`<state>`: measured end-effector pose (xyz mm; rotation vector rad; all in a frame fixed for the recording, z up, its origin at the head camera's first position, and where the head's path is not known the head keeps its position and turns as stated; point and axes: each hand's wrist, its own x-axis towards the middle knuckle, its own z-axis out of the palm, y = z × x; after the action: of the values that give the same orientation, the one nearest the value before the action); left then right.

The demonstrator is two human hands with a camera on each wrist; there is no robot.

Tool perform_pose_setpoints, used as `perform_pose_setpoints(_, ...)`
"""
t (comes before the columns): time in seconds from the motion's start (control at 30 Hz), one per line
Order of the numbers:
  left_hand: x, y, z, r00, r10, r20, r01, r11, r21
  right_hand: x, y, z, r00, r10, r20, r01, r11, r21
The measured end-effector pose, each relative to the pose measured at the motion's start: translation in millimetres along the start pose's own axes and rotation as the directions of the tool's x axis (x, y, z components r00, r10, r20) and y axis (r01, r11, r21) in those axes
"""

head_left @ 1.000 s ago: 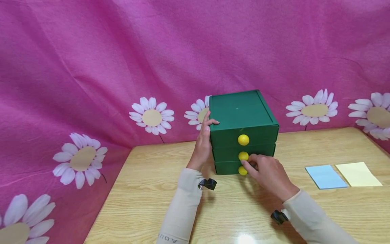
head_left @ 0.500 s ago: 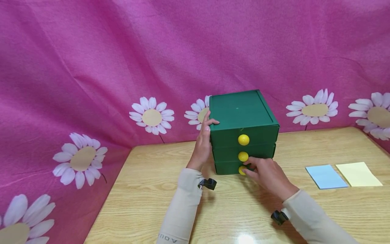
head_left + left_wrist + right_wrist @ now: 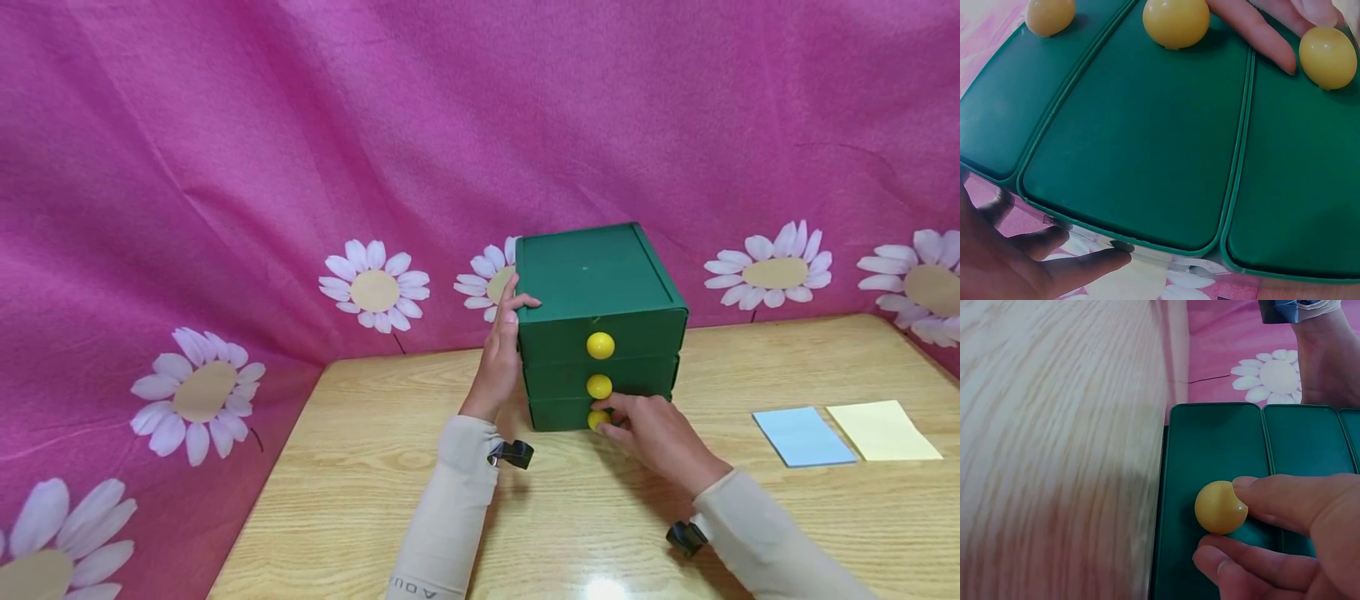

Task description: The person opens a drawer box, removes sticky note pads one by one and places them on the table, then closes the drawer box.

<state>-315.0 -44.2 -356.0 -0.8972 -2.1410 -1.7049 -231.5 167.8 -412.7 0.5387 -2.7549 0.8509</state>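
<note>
A green drawer cabinet with three stacked drawers stands on the table. Each drawer front bears a round yellow knob, and all three drawers look closed. My left hand lies along the cabinet's left side, one finger over the top edge. From the left wrist view, that hand's fingers extend beside the cabinet wall. At the bottom drawer, my right hand has finger and thumb around the lowest knob. The middle knob is just above those fingers, and the top knob is untouched.
To the right of the cabinet, a blue note pad and a pale yellow one lie side by side on the wooden table. A pink cloth with white daisies hangs behind and at the left.
My right hand has shifted down slightly, from beside the middle knob to the lowest knob, with finger and thumb now around it. The left hand and the cabinet stay put.
</note>
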Motion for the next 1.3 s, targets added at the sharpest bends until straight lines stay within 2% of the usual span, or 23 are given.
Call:
perform_pose_setpoints(0.5,-1.1,-1.5,-2.0,1.000,0.008,0.002,-0.008,1.000,-0.006,0.4,-1.1,7.1,1.000,-0.013,-0.026,0.012,0.999,-0.042)
perform_pose_setpoints(0.87,-1.2,0.6,-2.9,1.000,-0.012,0.001,0.012,1.000,-0.005,0.5,-3.1,9.5,0.999,-0.019,-0.046,0.016,0.998,-0.057)
perform_pose_setpoints(1.03,-0.8,-1.9,-2.3,1.000,0.001,-0.002,-0.001,1.000,-0.020,-0.7,-4.3,8.9,0.999,-0.020,-0.039,0.018,0.999,-0.049)
perform_pose_setpoints(1.3,-0.1,-2.8,-0.1,1.000,0.028,0.003,-0.028,1.000,0.008,-6.0,-7.1,6.8,0.999,-0.017,-0.032,0.015,0.999,-0.051)
